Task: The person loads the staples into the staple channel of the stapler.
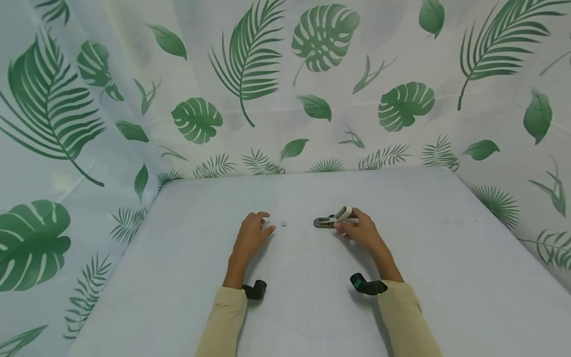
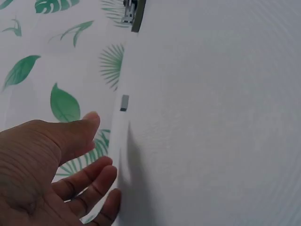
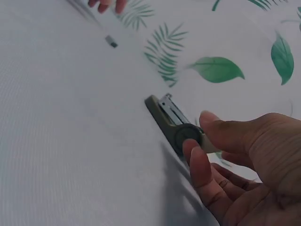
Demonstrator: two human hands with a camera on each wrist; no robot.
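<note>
- Two sleeves, beige, nearest the camera; clock centred on the small grey piece [image 1: 283, 224] in the head view. Left sleeve [image 1: 223, 322] at 7 o'clock, right sleeve [image 1: 408, 317] at 4.
- Black wrist devices just beyond the cuffs: one [image 1: 256, 290] at 7 o'clock, the other [image 1: 368, 286] at 4.
- Left hand [image 1: 252, 234]: between 8 and 9 o'clock, beside the grey piece and apart from it. Fingers loosely bent, thumb well clear of them; holds nothing.
- Right hand [image 1: 363, 231]: at 3 o'clock. Thumb and fingers grip the rear of the stapler [image 1: 324, 222], narrowed around it.
- Stapler: also at 3 o'clock, between grey piece and right hand, front end toward 9. Olive base [image 3: 160, 116], round pivot [image 3: 184, 137] partly under a finger, metal rail [image 3: 174, 112] exposed. White part [image 1: 344, 213] rises toward 2 o'clock from the rail. Contact with the table: cannot tell.
- Grey piece: lies on the white table [image 1: 299, 287]; too small to identify.
- Farthest, at 12 o'clock: white cloth [image 1: 267, 139] printed with green leaves, behind the table's back edge.
</note>
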